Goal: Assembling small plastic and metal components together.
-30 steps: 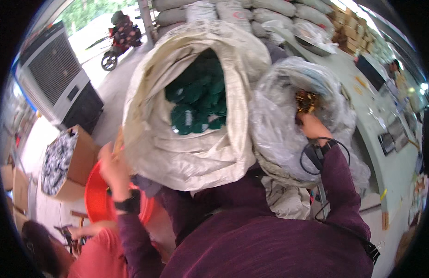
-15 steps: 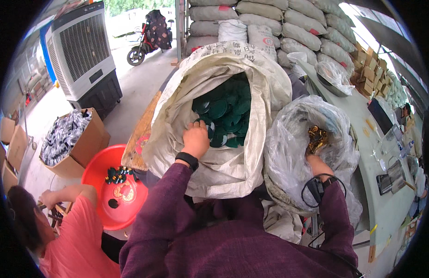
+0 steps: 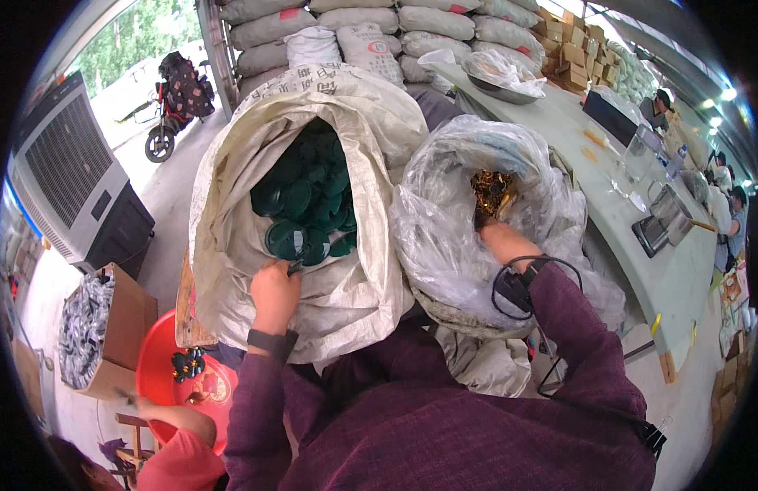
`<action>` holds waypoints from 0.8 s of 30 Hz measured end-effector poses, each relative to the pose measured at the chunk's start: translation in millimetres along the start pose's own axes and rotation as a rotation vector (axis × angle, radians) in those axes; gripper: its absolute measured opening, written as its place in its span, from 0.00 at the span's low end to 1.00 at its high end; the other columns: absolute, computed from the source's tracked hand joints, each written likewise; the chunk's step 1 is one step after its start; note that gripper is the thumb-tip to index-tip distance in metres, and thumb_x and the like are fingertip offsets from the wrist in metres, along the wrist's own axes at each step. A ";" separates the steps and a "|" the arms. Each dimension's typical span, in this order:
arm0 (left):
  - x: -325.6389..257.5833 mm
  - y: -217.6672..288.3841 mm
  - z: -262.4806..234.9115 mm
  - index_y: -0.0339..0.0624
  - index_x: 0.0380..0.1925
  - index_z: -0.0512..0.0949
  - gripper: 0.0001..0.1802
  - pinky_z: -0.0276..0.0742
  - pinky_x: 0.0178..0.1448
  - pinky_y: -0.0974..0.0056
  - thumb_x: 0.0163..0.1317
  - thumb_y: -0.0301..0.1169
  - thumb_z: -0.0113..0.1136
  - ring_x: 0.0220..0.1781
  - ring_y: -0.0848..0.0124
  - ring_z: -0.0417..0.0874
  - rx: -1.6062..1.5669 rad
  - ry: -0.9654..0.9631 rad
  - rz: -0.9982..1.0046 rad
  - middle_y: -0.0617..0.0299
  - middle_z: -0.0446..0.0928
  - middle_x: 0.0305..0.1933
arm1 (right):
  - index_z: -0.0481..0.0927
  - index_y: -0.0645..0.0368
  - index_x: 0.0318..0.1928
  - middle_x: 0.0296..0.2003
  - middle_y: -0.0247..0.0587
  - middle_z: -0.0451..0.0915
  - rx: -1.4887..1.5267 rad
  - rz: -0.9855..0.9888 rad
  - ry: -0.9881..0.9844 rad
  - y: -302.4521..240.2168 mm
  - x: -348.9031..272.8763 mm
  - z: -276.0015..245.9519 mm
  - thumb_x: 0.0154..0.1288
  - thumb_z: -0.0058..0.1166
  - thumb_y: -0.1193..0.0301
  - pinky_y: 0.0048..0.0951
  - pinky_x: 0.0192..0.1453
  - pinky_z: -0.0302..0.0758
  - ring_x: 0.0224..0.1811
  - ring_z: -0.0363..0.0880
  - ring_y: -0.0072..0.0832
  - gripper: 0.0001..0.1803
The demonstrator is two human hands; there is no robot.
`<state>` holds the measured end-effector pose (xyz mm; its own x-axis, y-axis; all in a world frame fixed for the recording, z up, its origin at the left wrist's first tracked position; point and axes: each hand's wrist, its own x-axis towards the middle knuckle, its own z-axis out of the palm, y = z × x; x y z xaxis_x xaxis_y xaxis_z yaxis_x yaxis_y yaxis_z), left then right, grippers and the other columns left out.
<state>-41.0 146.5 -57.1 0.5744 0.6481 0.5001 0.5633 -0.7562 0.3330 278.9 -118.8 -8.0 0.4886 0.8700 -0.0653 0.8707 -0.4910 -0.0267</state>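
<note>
My left hand point(image 3: 274, 296), closed, is at the near lip of a wide-mouthed woven sack point(image 3: 346, 315). A dark green disc shows edge-on at its fingertips. Inside the sack lies a heap of round, shallow dark green discs point(image 3: 301, 200), just beyond that hand. To the right, my right hand point(image 3: 508, 245) reaches into a clear plastic bag point(image 3: 444, 221) set in another sack. Its fingers are down at a pile of shiny gold-and-black parts point(image 3: 492, 192), and the fingertips are hidden there.
At lower left, a red basin point(image 3: 154, 348) holds several small black-and-gold pieces, beside a person in a pink shirt point(image 3: 182, 466). A carton point(image 3: 125, 327) of silvery wrapped items and an air cooler point(image 3: 76, 180) stand further left. A long table point(image 3: 592, 164) runs along the right; stacked sacks point(image 3: 354, 20) rise behind.
My view has swung to the right, so the scene sits further left. My left hand has drawn back from the disc heap toward the sack's near lip; my right hand stays in the plastic bag.
</note>
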 end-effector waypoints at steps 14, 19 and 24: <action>-40.9 -6.9 4.5 0.38 0.19 0.76 0.07 0.75 0.36 0.53 0.47 0.31 0.58 0.32 0.54 0.78 -0.045 0.146 -0.079 0.51 0.75 0.27 | 0.71 0.63 0.53 0.50 0.59 0.73 0.478 0.134 -0.009 72.5 21.3 40.9 0.65 0.39 0.62 0.37 0.52 0.68 0.51 0.72 0.50 0.22; -42.7 -8.1 5.8 0.38 0.22 0.77 0.07 0.74 0.36 0.51 0.48 0.31 0.59 0.32 0.52 0.78 -0.060 0.069 -0.106 0.50 0.75 0.28 | 0.73 0.64 0.48 0.44 0.59 0.74 0.312 -0.146 0.107 64.3 12.2 40.6 0.64 0.36 0.68 0.41 0.52 0.68 0.47 0.72 0.53 0.17; -43.1 -15.6 8.5 0.37 0.21 0.75 0.06 0.73 0.34 0.49 0.49 0.29 0.56 0.30 0.50 0.77 -0.101 0.138 -0.072 0.48 0.74 0.26 | 0.78 0.65 0.33 0.32 0.60 0.77 -0.098 -0.096 0.333 26.5 -4.2 -2.6 0.51 0.49 0.75 0.48 0.42 0.73 0.38 0.76 0.54 0.09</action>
<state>-69.5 131.0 -90.6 0.4440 0.6873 0.5749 0.5333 -0.7183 0.4469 300.0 -135.4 -5.8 0.3820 0.8863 0.2619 0.9067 -0.4142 0.0794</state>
